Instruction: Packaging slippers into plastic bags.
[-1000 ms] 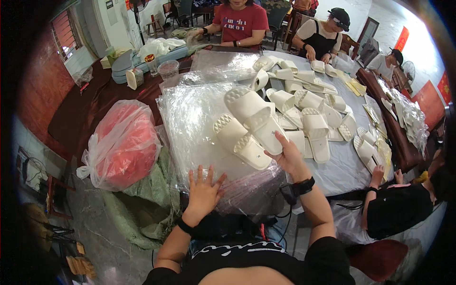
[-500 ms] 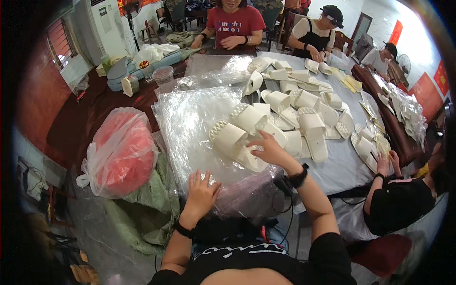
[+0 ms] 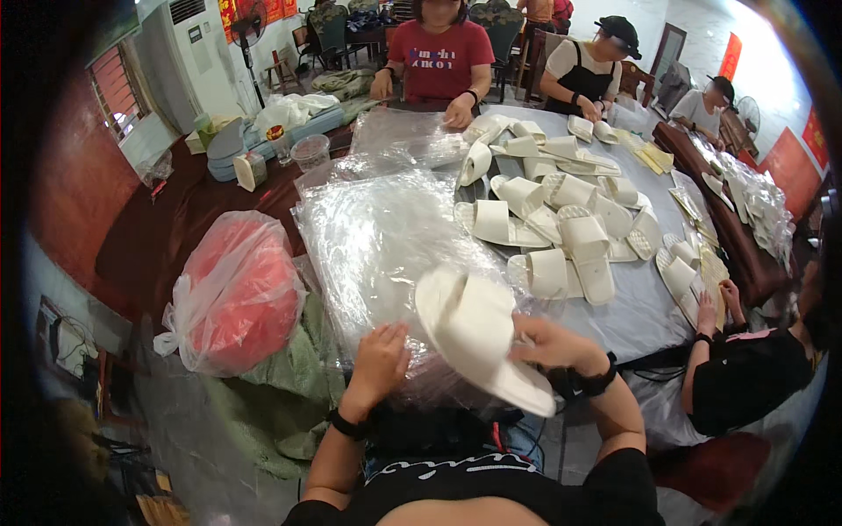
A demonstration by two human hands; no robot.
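Note:
My right hand (image 3: 557, 344) grips a pair of white slippers (image 3: 474, 324), tilted and lifted over the near edge of the table. They are smeared by motion, and their soles partly overlap. My left hand (image 3: 381, 359) is at the near edge of a stack of clear plastic bags (image 3: 368, 237), with its fingers bent and drawn together. Whatever is between those fingers is hidden. Right of the bags lies a loose pile of white slippers (image 3: 583, 237), with quilted insoles and broad straps.
A clear bag of red material (image 3: 237, 298) sits left on a green sack (image 3: 281, 412). Across the table stands a person in a red shirt (image 3: 438, 57). Other people work on the right, one close by in black (image 3: 745, 377). A round clear tub (image 3: 310, 152) is at the back left.
My right hand has picked the nearest slippers off the bags and drawn them toward me. My left hand's spread fingers have curled in. The person in red has reached an arm toward the bags.

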